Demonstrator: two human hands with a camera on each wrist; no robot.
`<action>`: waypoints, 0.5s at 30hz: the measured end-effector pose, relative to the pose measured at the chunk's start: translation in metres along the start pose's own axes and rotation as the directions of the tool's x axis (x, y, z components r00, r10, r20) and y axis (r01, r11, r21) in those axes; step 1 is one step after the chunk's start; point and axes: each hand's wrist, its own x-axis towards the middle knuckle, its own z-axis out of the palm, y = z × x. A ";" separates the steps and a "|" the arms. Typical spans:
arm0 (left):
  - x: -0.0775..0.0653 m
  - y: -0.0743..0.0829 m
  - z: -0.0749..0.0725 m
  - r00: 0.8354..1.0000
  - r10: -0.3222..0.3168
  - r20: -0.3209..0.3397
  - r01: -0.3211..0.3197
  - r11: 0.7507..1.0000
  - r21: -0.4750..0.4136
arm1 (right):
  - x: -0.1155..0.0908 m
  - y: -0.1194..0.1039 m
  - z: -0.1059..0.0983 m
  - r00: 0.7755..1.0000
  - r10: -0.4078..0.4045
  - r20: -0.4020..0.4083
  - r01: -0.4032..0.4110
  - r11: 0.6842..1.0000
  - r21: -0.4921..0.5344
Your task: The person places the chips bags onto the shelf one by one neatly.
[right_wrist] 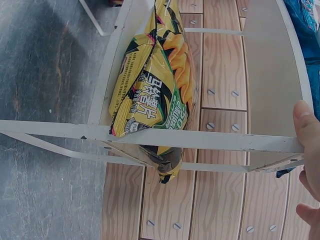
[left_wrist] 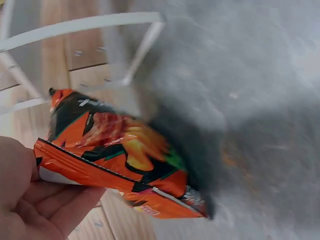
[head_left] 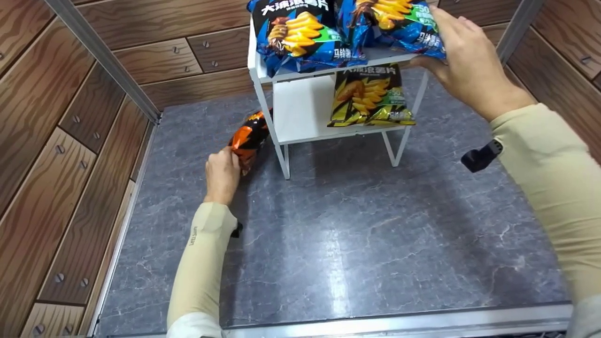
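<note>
My left hand (head_left: 221,174) grips one edge of an orange and black chip bag (head_left: 245,141), low at the left side of a small white shelf rack (head_left: 305,108). In the left wrist view, my fingers lie behind the orange bag (left_wrist: 115,145) near its sealed edge. My right hand (head_left: 474,65) holds the rack's upper right corner, thumb at the front edge, beside a blue chip bag (head_left: 399,28). A second blue bag (head_left: 300,37) lies left of it on the top level. On the lower level stands a yellow and black chip bag (head_left: 371,96), its front leaning outward.
The rack's thin white legs (head_left: 283,162) stand on a grey marbled floor (head_left: 352,225). Wood-patterned panels (head_left: 61,188) enclose the left, back and right sides. A metal post (head_left: 108,61) rises at the left, and a metal strip (head_left: 399,320) crosses the near edge.
</note>
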 end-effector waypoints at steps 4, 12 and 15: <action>0.006 0.005 -0.010 0.998 -0.054 0.038 0.057 0.995 -0.083 | -0.001 0.001 0.000 1.000 0.005 -0.005 -0.005 1.000 -0.002; 0.011 0.007 -0.030 0.986 -0.140 0.090 0.149 0.984 -0.096 | 0.000 0.000 0.000 1.000 0.003 -0.007 -0.003 1.000 0.003; 0.014 0.006 -0.038 0.984 -0.146 0.100 0.154 0.985 -0.073 | -0.001 0.000 0.001 1.000 0.009 -0.001 -0.009 1.000 0.005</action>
